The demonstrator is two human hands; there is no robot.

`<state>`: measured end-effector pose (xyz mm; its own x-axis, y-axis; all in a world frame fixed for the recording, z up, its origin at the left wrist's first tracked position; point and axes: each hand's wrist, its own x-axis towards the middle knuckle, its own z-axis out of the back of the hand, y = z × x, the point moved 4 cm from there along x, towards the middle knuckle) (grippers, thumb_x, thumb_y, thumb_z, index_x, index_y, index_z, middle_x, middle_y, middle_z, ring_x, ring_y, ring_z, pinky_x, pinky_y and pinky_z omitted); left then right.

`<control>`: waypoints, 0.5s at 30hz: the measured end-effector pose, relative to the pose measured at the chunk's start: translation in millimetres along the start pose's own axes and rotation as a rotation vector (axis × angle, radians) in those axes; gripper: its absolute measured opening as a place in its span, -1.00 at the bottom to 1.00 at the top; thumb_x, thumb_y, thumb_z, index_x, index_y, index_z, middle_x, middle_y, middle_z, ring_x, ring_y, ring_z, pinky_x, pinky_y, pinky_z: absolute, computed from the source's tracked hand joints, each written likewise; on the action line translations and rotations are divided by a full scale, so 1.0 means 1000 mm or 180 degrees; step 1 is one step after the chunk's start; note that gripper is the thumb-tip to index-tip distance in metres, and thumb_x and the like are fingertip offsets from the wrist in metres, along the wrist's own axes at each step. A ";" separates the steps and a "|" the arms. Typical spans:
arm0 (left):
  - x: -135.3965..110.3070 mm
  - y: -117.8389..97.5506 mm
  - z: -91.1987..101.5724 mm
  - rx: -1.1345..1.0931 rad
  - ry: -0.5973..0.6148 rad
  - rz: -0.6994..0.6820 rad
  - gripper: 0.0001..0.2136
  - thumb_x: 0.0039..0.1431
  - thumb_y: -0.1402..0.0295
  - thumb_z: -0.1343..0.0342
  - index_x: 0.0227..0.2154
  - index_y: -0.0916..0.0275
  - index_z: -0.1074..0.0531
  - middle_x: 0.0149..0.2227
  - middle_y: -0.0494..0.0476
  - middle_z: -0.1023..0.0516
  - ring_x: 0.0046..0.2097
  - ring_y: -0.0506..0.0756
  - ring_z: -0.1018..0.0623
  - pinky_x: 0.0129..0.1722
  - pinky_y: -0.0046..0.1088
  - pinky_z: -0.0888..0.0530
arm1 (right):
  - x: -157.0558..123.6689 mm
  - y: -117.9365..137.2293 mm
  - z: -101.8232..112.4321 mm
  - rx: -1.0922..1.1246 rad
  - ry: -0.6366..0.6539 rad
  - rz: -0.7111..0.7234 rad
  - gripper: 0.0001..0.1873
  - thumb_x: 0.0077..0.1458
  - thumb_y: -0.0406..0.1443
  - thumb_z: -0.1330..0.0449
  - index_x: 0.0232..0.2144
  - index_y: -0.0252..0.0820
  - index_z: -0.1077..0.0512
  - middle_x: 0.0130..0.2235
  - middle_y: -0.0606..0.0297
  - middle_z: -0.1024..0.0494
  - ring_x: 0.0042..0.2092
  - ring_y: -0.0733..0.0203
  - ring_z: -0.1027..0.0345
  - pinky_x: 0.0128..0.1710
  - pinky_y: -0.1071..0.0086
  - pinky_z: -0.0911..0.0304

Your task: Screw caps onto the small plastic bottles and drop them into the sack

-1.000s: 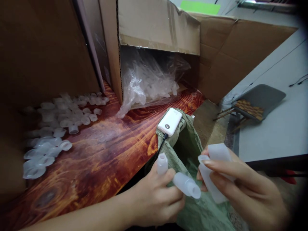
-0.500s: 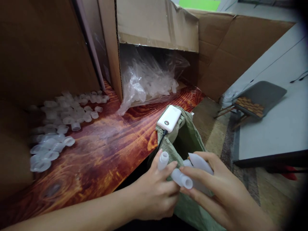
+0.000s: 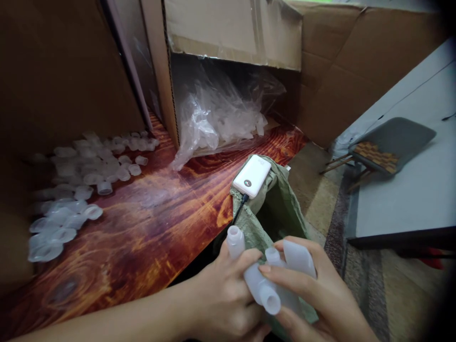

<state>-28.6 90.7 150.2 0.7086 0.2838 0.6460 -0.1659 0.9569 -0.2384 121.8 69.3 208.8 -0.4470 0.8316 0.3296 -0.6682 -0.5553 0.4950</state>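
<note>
My left hand (image 3: 226, 297) is closed around a translucent white plastic tube (image 3: 235, 243), its open threaded neck sticking up past the thumb. A second tube (image 3: 254, 282) with an open neck lies across between both hands, touching the left fingers and the right fingertips. My right hand (image 3: 320, 289) is closed on more translucent tubes; a flat-ended tube (image 3: 298, 259) rises between its fingers, with another neck (image 3: 272, 255) beside it. The lower parts of these tubes are hidden by the fingers. Both hands are over the mouth of a green woven sack (image 3: 287, 204).
A white power bank (image 3: 251, 176) with a black cable rests on the sack's rim. Many translucent caps (image 3: 71, 209) lie on the wood-grain table (image 3: 153, 223) at left. Behind stands a cardboard box (image 3: 233, 33) holding a clear plastic bag (image 3: 221, 118) of parts. A grey chair (image 3: 409, 142) stands right.
The tube between my hands has tipped, its open neck now lower and nearer me. Both hands sit slightly lower in view. The camera view has shifted a little.
</note>
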 end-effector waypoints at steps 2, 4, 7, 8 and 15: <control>-0.001 -0.001 0.001 0.0025 -0.0139 -0.0051 -0.81 0.27 0.23 -0.09 -0.37 0.21 -0.49 -0.11 0.10 -0.54 0.09 0.25 -0.34 0.21 0.13 -0.13 | 0.000 -0.003 0.006 0.0098 -0.0059 -0.0138 -0.65 0.22 -0.43 -0.06 -0.01 0.02 -0.41 0.12 0.18 -0.21 0.02 0.17 -0.36 -0.04 0.43 -0.42; -0.002 -0.004 0.001 0.0058 -0.0180 -0.0154 -0.86 0.25 0.28 -0.12 -0.37 0.18 -0.51 -0.01 0.01 -0.52 0.18 0.25 -0.29 0.28 0.07 -0.07 | -0.001 -0.007 0.012 0.0218 -0.0189 -0.0279 -0.60 0.24 -0.45 -0.02 0.02 0.06 -0.39 0.13 0.23 -0.23 0.04 0.24 -0.35 -0.04 0.52 -0.41; -0.001 -0.009 0.003 0.0054 -0.0096 -0.0249 -0.92 0.21 0.37 -0.16 -0.30 0.09 -0.54 0.15 -0.14 -0.41 0.30 0.27 -0.15 0.32 0.08 0.01 | -0.003 -0.009 0.015 0.0534 -0.0357 -0.0385 -0.53 0.26 -0.44 -0.03 0.15 0.09 -0.28 0.15 0.26 -0.25 0.06 0.28 -0.35 -0.09 0.64 -0.40; 0.000 -0.010 0.004 0.0037 -0.0036 -0.0265 -0.90 0.21 0.38 -0.15 -0.27 0.07 -0.55 0.17 -0.16 -0.39 0.31 0.29 -0.13 0.32 0.10 0.01 | -0.004 -0.008 0.015 0.0621 -0.0371 -0.0409 -0.50 0.26 -0.44 -0.03 0.18 0.09 -0.25 0.15 0.27 -0.26 0.06 0.28 -0.35 -0.08 0.63 -0.40; 0.011 -0.008 0.009 -0.0117 -0.0019 -0.0528 -0.84 0.27 0.34 -0.10 -0.16 0.11 -0.55 0.05 -0.04 -0.49 0.28 0.32 -0.20 0.32 0.07 -0.05 | -0.006 -0.001 0.009 0.1346 -0.0242 -0.0284 -0.59 0.20 -0.49 -0.12 -0.01 0.10 -0.36 -0.04 0.35 -0.45 -0.02 0.29 -0.39 -0.05 0.55 -0.38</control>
<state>-25.1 86.4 165.8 0.7201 0.1225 0.6830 -0.0218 0.9878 -0.1543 130.8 64.4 213.6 -0.3430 0.8828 0.3209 -0.3929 -0.4451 0.8047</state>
